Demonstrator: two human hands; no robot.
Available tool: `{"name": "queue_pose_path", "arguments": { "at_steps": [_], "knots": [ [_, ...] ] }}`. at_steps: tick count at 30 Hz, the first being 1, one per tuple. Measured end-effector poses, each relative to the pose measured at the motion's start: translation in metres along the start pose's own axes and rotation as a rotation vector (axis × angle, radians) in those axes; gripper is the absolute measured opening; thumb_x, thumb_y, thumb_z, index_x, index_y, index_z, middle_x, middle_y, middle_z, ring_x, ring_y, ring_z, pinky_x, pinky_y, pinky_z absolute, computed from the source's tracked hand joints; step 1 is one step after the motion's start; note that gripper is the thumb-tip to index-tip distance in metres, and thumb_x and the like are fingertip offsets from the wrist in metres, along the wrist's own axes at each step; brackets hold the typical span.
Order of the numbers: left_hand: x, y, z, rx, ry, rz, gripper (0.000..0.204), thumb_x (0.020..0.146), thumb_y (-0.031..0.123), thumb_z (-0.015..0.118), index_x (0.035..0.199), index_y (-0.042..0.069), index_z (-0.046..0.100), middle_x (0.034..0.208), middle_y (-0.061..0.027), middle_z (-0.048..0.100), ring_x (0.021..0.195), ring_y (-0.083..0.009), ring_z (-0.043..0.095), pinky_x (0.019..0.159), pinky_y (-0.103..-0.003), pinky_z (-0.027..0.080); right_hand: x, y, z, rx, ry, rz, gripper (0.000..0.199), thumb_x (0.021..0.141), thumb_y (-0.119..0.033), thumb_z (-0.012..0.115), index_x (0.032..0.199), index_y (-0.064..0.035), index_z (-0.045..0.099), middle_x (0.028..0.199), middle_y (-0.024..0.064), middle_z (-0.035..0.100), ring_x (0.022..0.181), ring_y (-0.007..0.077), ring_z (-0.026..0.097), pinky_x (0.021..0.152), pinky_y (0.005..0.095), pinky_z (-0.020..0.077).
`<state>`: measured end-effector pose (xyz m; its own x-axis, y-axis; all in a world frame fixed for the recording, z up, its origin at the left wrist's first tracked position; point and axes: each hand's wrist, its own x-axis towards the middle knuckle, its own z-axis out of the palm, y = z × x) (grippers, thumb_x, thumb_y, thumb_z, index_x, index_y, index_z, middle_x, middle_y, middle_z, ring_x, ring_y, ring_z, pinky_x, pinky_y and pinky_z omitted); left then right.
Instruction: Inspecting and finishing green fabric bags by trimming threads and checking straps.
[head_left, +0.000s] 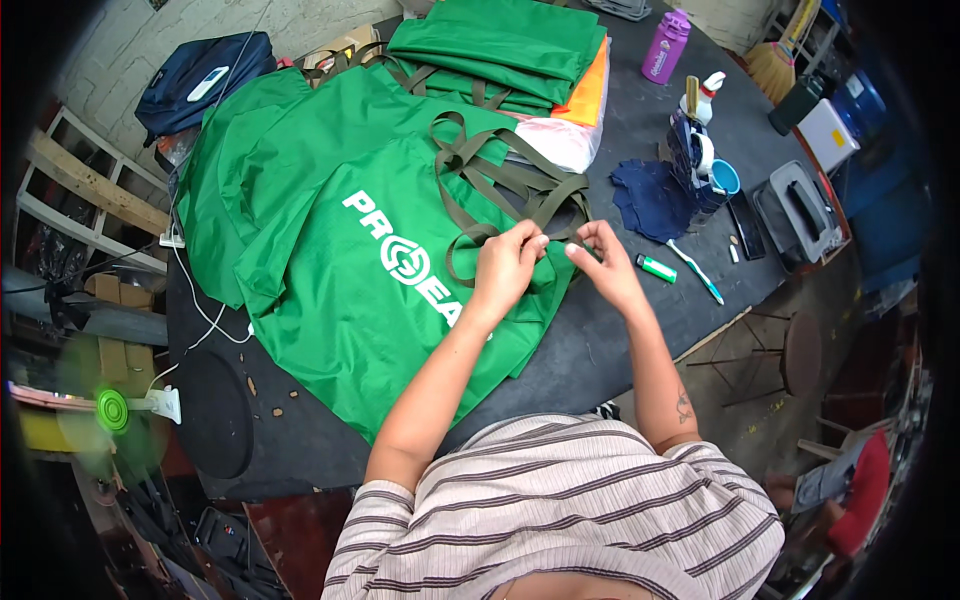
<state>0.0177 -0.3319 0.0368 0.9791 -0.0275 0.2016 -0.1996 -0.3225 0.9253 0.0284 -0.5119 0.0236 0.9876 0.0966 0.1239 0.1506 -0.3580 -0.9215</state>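
A large green fabric piece (330, 330) with white print lies spread over the table, several olive webbing straps (470, 205) looped and tangled at its upper right. My left hand (507, 268) rests over the fabric's right part, its thumb and fingers pinched on an olive strap. Just to the right, my right hand (610, 265) is closed too, thumb against curled fingers at the strap's edge. A small gap separates the two hands. The fingers hide the exact spot where the strap is gripped.
Folded green fabric (505, 45) is stacked at the back. Right of my hands lie a green lighter (656, 268), a toothbrush (697, 272) and dark blue cloth (650, 200). A purple bottle (666, 47) stands behind. A fan (112, 409) spins at the left.
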Motion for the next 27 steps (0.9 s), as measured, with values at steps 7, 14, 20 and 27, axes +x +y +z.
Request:
{"name": "queue_pose_path", "arguments": {
  "at_steps": [7,14,20,27],
  "knots": [
    [0.001,0.004,0.007,0.203,0.013,0.226,0.012,0.091,0.016,0.057,0.088,0.006,0.054,0.078,-0.0126,0.057,0.069,-0.0361,0.058,0.058,-0.043,0.045,0.0,-0.023,-0.03,-0.299,-0.294,-0.099,0.027,0.084,-0.024,0.067,0.085,0.0019,0.061,0.08,0.0121,0.064,0.073,0.0252,0.061,0.068,0.0353,0.0472],
    [-0.002,0.006,0.009,0.221,0.016,0.218,0.01,0.09,0.013,0.06,0.088,0.004,0.056,0.08,-0.0135,0.054,0.07,-0.034,0.056,0.061,-0.041,0.044,0.012,-0.038,-0.032,-0.315,-0.434,-0.201,0.027,0.083,-0.024,0.067,0.092,0.0005,0.064,0.083,0.017,0.065,0.078,0.032,0.063,0.07,0.0392,0.0478],
    [-0.002,0.007,0.011,0.238,0.022,0.246,0.01,0.089,0.012,0.06,0.088,0.004,0.056,0.082,-0.0134,0.055,0.07,-0.0356,0.057,0.06,-0.042,0.044,0.013,-0.04,-0.033,-0.376,-0.443,-0.217,0.021,0.082,-0.016,0.068,0.087,0.0028,0.063,0.075,0.0134,0.063,0.066,0.0254,0.061,0.062,0.0349,0.0458],
    [0.001,-0.001,0.004,-0.173,-0.121,-0.136,0.03,0.1,0.035,0.044,0.093,0.006,0.048,0.084,-0.0129,0.062,0.065,-0.0262,0.063,0.054,-0.038,0.046,0.012,-0.027,-0.032,0.007,-0.292,-0.114,0.034,0.079,-0.021,0.073,0.105,-0.0028,0.06,0.091,0.0069,0.064,0.08,0.0135,0.058,0.071,0.0311,0.0464]
  ]
}}
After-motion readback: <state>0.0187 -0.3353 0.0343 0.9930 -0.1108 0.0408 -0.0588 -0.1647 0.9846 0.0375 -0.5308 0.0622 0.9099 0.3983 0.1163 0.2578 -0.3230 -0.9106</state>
